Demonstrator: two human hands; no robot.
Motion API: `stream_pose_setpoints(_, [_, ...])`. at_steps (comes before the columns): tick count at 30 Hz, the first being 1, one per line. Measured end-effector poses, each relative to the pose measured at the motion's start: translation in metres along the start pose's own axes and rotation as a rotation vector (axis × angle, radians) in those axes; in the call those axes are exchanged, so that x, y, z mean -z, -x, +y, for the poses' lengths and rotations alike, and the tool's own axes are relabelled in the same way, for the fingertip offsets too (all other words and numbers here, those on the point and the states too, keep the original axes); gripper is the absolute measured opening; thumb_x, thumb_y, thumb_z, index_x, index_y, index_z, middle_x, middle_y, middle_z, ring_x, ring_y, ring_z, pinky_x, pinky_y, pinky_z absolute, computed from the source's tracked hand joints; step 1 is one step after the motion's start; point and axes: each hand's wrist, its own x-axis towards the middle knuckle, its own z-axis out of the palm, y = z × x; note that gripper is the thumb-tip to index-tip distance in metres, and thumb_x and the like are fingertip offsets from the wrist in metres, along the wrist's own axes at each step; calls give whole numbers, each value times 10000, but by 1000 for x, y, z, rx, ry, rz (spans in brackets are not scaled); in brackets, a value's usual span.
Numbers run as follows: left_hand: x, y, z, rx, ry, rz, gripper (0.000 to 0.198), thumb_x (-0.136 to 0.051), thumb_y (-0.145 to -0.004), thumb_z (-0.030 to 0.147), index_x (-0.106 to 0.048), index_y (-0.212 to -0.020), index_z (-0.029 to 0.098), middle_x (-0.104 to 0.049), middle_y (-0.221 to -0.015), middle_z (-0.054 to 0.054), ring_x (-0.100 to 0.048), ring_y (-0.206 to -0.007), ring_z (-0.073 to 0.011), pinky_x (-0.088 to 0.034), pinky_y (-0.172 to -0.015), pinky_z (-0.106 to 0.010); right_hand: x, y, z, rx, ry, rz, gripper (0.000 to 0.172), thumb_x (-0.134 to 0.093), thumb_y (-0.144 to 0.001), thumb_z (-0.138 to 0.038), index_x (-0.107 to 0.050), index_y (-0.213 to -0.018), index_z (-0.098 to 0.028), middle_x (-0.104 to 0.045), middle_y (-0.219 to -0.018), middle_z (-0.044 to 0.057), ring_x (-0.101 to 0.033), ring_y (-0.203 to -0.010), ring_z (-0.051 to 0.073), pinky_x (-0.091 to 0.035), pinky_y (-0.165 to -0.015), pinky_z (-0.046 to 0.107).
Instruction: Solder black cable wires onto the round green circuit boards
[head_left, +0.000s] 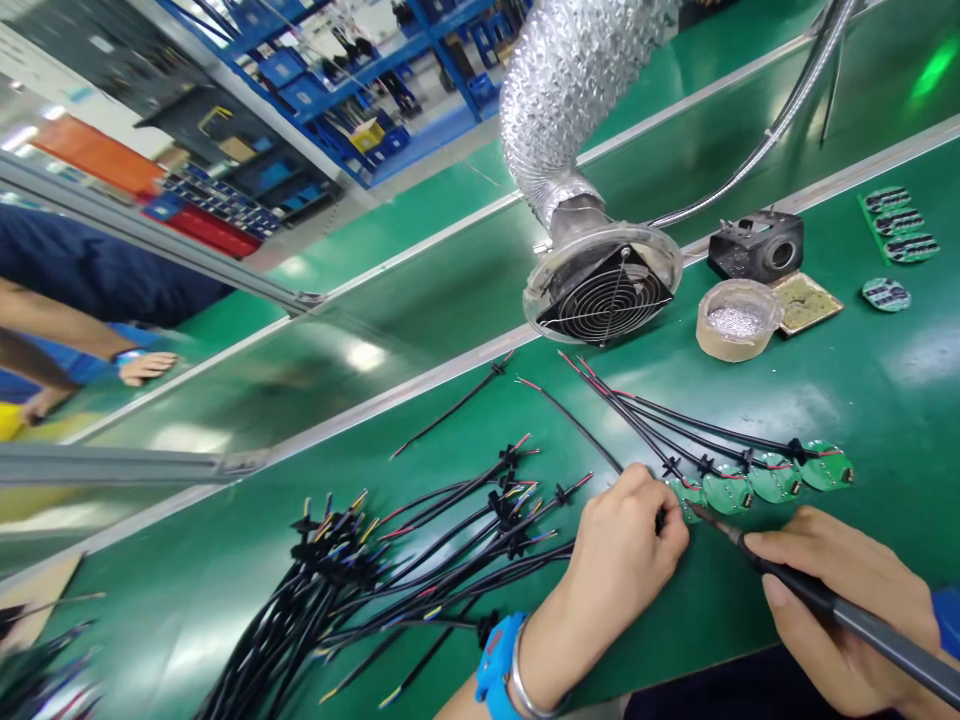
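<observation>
My left hand (626,560) is closed in a pinch on a black wire (577,425) at the leftmost of a row of small round green circuit boards (757,478) on the green bench. My right hand (840,600) is wrapped round a dark soldering iron (825,605), whose tip (694,510) touches that leftmost board beside my left fingers. Black wires with red cores run from the boards toward the back. A blue wristband and a metal bangle sit on my left wrist.
A heap of black cables with coloured ends (390,560) lies to the left. Behind the boards stand a fume fan on a foil duct (604,290), a tub of solder bits (737,320), a sponge tray (806,302), a black holder (757,245) and more boards (898,225). Another person's arm (90,340) rests far left.
</observation>
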Motion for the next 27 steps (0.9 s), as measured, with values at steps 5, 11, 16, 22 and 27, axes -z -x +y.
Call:
stream_pose_setpoints(5, [1, -1, 4, 32, -66, -29, 129, -575, -849, 142, -659, -774, 204, -610, -791, 9, -591, -677, -130, -391, -621, -245, 1, -6, -2, 33, 78, 5, 217, -543, -819, -56, -636, -1004, -122, -657, -699, 27, -625, -582, 113, -521, -540, 230])
stream_pose_setpoints(11, [3, -5, 6, 57, -126, -69, 159, -554, -865, 156, -669, -768, 207, -624, -791, 4, -598, -669, -139, -393, -611, -255, 3, -9, -2, 79, 173, 33, 193, -559, -836, -89, -635, -1001, -154, -708, -712, 28, -693, -632, 156, -532, -528, 253])
stream_pose_setpoints(16, [3, -8, 5, 51, -101, -62, 154, -559, -845, 147, -659, -744, 207, -615, -764, 5, -592, -669, -144, -390, -609, -257, 2, -11, -1, 87, 180, 26, 213, -570, -832, -93, -631, -1024, -161, -710, -710, 27, -697, -615, 165, -540, -514, 266])
stream_pose_setpoints(22, [4, -9, 6, 74, -75, -59, 156, -576, -817, 134, -649, -699, 207, -604, -733, 11, -573, -645, -140, -377, -603, -259, 3, -14, -6, 108, 180, 46, 224, -540, -841, -79, -631, -1024, -173, -697, -695, 11, -674, -575, 143, -551, -516, 260])
stream_pose_setpoints(27, [7, -11, 9, 77, -106, -73, 163, -575, -803, 119, -656, -690, 203, -618, -737, 9, -587, -659, -148, -383, -619, -268, 7, -18, -11, 90, 167, 58, 180, -521, -852, -72, -632, -967, -155, -657, -660, 18, -643, -550, 125, -525, -490, 243])
